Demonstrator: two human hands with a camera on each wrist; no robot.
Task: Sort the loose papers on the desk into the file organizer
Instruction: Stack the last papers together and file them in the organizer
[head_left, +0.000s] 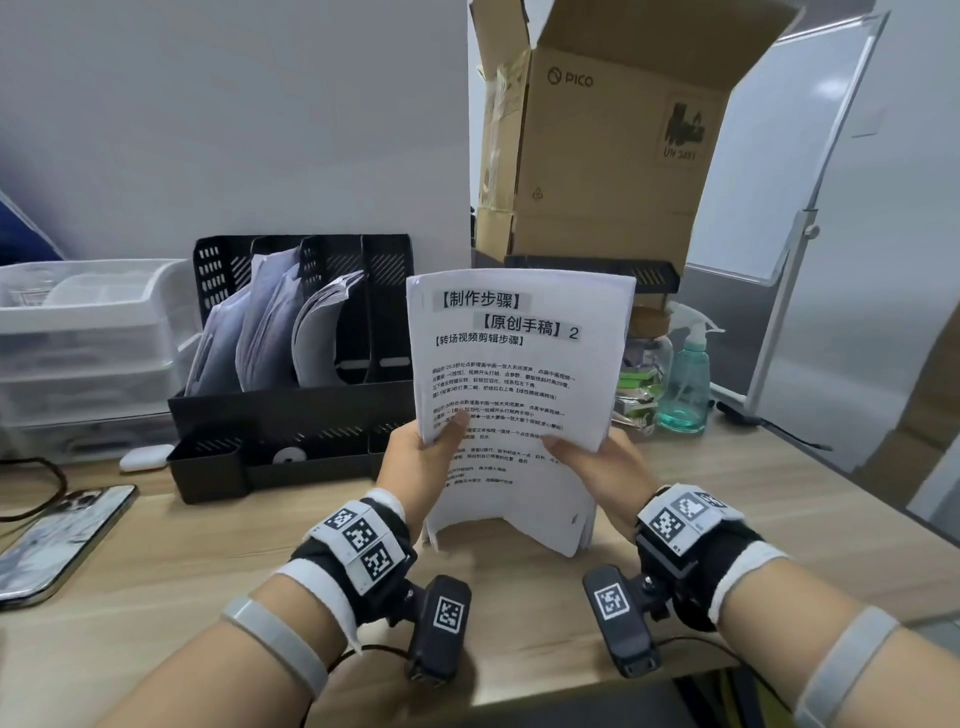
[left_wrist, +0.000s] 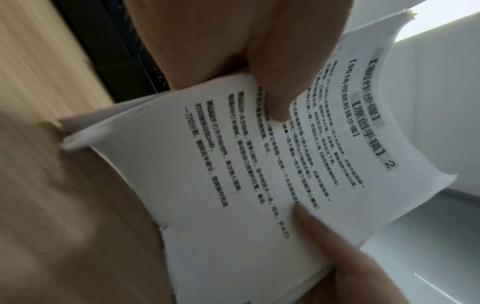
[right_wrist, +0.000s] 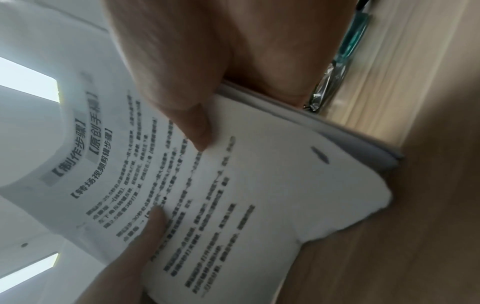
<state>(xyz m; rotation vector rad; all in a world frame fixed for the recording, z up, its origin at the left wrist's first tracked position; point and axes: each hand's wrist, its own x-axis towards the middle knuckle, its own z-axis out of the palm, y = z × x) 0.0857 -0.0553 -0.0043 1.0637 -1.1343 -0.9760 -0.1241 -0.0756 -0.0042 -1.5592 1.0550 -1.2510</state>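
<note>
A stack of white printed papers (head_left: 519, 364) stands upright in front of me, its bottom edge on the wooden desk (head_left: 156, 571). My left hand (head_left: 421, 457) grips the stack's left edge with the thumb on the front page (left_wrist: 233, 174). My right hand (head_left: 592, 462) grips the right edge, thumb likewise on the front page (right_wrist: 233, 195). The black file organizer (head_left: 291, 415) stands behind and to the left, with papers (head_left: 270, 327) leaning in its left slots; its right slots look empty.
A phone (head_left: 57, 540) lies at the desk's left edge beside clear plastic drawers (head_left: 83, 343). A small white case (head_left: 146, 458) sits by the organizer. An open cardboard box (head_left: 602, 156), a jar (head_left: 641, 364) and a spray bottle (head_left: 688, 379) stand at the back right.
</note>
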